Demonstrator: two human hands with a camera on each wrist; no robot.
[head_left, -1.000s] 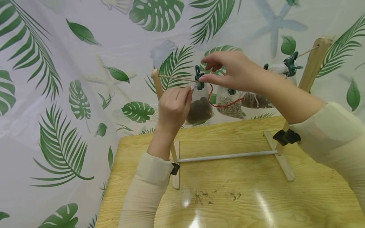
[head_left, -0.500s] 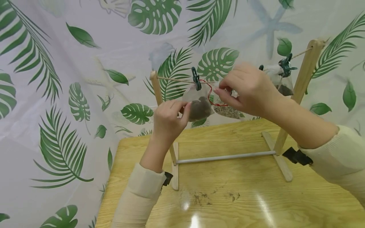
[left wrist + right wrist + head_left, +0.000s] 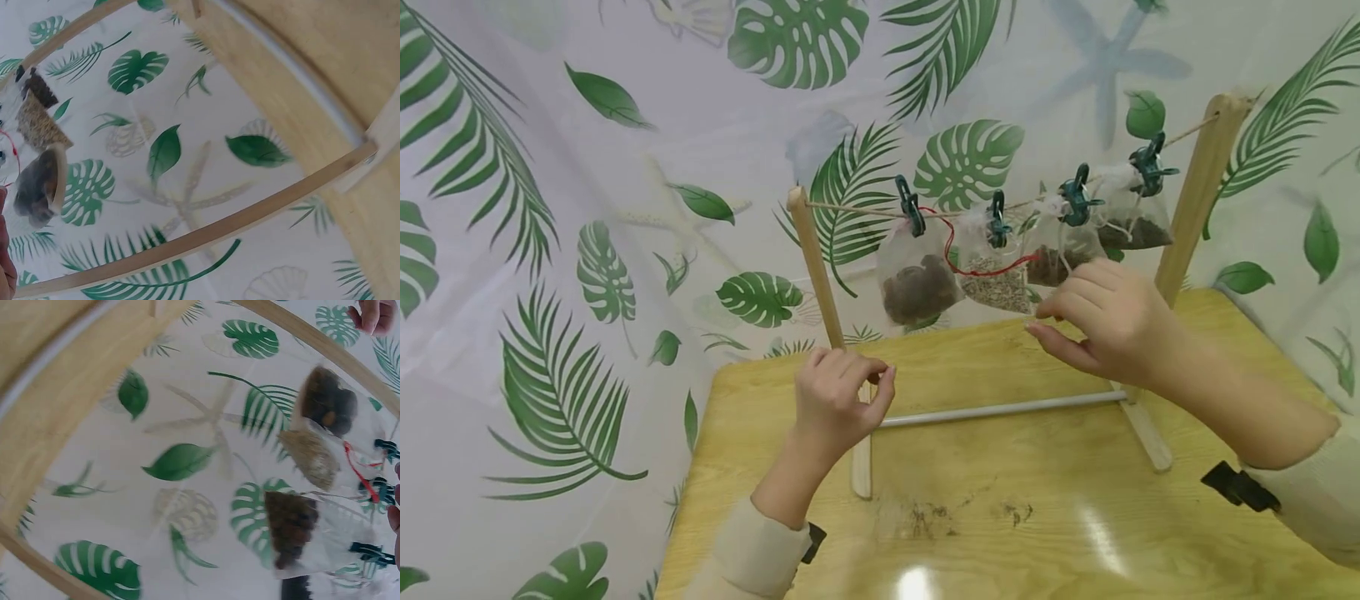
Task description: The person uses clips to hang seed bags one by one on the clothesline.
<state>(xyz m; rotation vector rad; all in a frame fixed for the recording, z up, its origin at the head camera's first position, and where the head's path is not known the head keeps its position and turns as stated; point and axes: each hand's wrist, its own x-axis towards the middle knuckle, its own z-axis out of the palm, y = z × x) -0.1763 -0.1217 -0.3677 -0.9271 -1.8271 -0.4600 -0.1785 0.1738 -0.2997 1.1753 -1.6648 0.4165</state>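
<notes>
Both hands are apart from the hanging bags and hold nothing that shows. My left hand (image 3: 842, 396) is in front of the left post, fingers loosely curled, thumb near the index finger. My right hand (image 3: 1112, 321) is below the right-hand bags, fingers loosely bent. A clear bag of dark lumps (image 3: 917, 292) hangs leftmost from the cord by a dark green clip (image 3: 910, 206). A red string (image 3: 981, 272) loops from it across a bag of pale grainy bits (image 3: 996, 283) towards a bag of brown pieces (image 3: 1051, 265). A fourth bag with dark contents (image 3: 1138, 233) hangs rightmost.
A wooden frame stands on the table (image 3: 760, 442), with a left post (image 3: 816, 271), a right post (image 3: 1198, 192) and a grey-white crossbar (image 3: 1000, 411) low down. Dark crumbs (image 3: 928, 518) lie in front of it. A leaf-print sheet (image 3: 625, 167) hangs behind.
Both hands have come down from the cord and clip, the right one also moving rightwards. The leftmost bag and its red string now hang free, and the other bags are visible.
</notes>
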